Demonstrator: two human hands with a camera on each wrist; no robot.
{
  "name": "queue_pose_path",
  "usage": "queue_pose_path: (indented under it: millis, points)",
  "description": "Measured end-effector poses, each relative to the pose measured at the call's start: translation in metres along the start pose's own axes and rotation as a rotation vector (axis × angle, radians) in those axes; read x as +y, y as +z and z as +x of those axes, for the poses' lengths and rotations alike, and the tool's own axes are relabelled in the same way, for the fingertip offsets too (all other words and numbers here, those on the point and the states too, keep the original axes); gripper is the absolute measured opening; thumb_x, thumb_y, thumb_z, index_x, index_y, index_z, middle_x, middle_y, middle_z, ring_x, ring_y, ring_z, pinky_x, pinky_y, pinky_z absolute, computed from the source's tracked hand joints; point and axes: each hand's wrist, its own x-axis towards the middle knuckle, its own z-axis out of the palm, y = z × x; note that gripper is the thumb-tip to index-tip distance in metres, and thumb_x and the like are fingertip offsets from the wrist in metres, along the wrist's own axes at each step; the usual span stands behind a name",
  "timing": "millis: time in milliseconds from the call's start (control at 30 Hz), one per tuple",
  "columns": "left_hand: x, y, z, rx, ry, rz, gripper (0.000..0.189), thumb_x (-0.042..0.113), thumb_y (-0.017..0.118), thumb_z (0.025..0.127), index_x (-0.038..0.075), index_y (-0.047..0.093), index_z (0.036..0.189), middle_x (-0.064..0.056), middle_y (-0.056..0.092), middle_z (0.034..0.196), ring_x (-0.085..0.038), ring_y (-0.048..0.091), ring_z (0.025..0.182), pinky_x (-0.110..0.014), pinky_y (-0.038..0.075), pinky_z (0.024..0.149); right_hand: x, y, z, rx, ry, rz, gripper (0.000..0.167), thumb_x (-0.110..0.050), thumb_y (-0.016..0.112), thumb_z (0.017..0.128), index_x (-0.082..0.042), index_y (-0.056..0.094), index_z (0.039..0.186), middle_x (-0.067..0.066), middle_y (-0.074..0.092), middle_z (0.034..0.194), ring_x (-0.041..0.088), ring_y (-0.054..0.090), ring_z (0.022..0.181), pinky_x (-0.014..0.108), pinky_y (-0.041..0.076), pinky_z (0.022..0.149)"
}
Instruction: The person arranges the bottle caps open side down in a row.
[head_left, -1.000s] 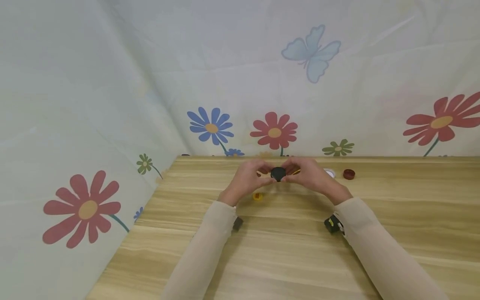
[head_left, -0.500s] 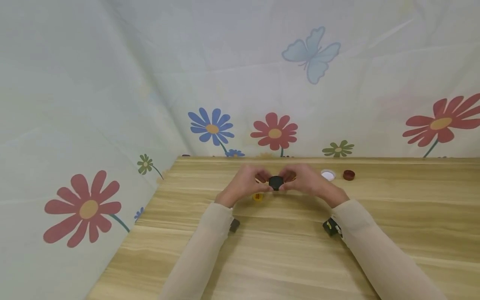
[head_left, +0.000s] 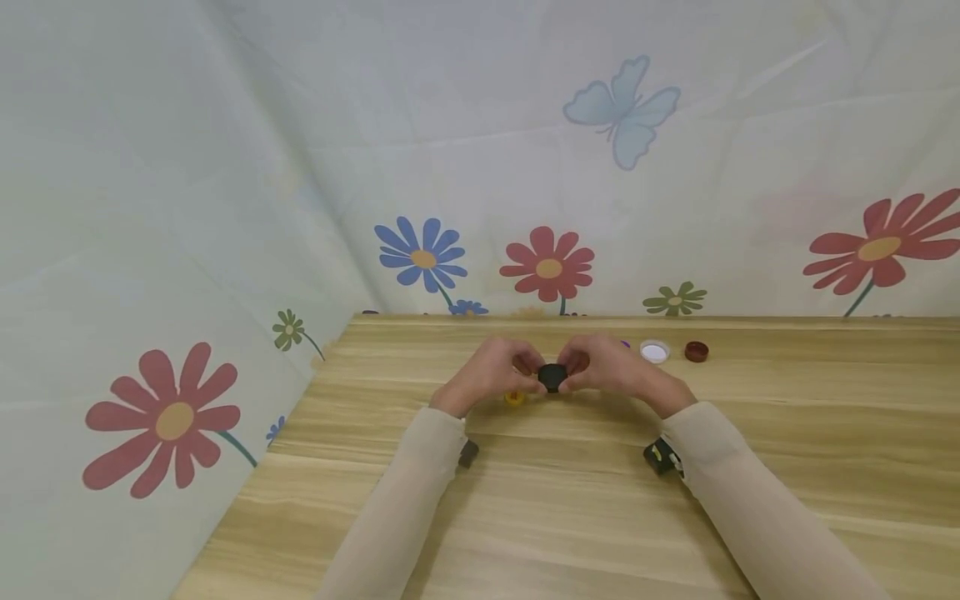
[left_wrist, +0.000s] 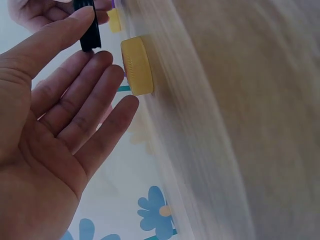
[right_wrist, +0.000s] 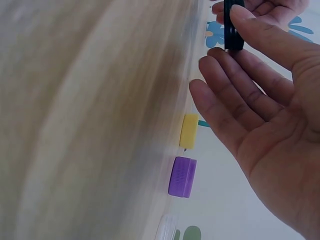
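Observation:
Both hands hold a round black cap (head_left: pixel 552 377) above the table. My left hand (head_left: pixel 493 372) pinches its left edge between thumb and fingers. From the other side, my right hand (head_left: pixel 609 367) pinches the right edge the same way. In the left wrist view the black cap (left_wrist: pixel 90 27) stands edge-on under the thumb, the lower fingers spread loosely. The right wrist view also has the cap (right_wrist: pixel 233 25) edge-on at the top. A yellow cap (head_left: pixel 513 399) with a red mark lies just below the left fingers; it looks ribbed (left_wrist: pixel 137 65) up close.
Right of the hands lie a white cap (head_left: pixel 655 351) and a dark red cap (head_left: pixel 696 351). A purple cap (right_wrist: pixel 182 177) and another yellow cap (right_wrist: pixel 189 131) sit behind the right hand. The wooden table (head_left: pixel 555 525) meets a flowered cloth (head_left: pixel 465 167) at its back edge.
Both hands have come nearer to the body with the black cap, down in the head view. More of the white cap shows, and a bit of purple appears behind the right hand.

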Motion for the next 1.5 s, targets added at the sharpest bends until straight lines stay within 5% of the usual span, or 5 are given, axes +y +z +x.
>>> queue_pose_path:
  millis: [467,733,1500]
  points:
    - [-0.0010,0.0020,0.0009,-0.055,-0.018,0.056,0.028,0.016,0.093,0.085,0.010,0.082,0.109,0.005,0.078,0.095,-0.008,0.069,0.087,-0.024,0.056,0.086,0.0024,0.0025,0.0002,-0.060,-0.007,-0.013,0.024,-0.010,0.087,0.089,0.000,0.073,0.106,0.002,0.075,0.094,0.017,0.069,0.088,0.037,0.058,0.082]
    - [-0.0017,0.0051,0.0011,-0.062,0.026,0.097,0.027,0.015,0.094,0.083,0.010,0.083,0.108,0.006,0.079,0.096,-0.007,0.071,0.090,-0.025,0.056,0.088,0.0019,0.0062,-0.0004,-0.084,0.043,-0.044,0.025,-0.012,0.090,0.086,-0.002,0.074,0.104,0.003,0.073,0.092,0.017,0.065,0.084,0.032,0.056,0.076]
    - [0.0005,0.0043,0.0013,-0.080,-0.010,0.096,0.033,0.017,0.094,0.083,0.010,0.082,0.113,0.005,0.078,0.100,-0.009,0.070,0.094,-0.030,0.054,0.095,0.0023,0.0087,0.0019,-0.081,0.069,-0.083,0.027,-0.012,0.090,0.085,-0.003,0.074,0.105,0.002,0.072,0.090,0.016,0.065,0.084,0.033,0.054,0.078]
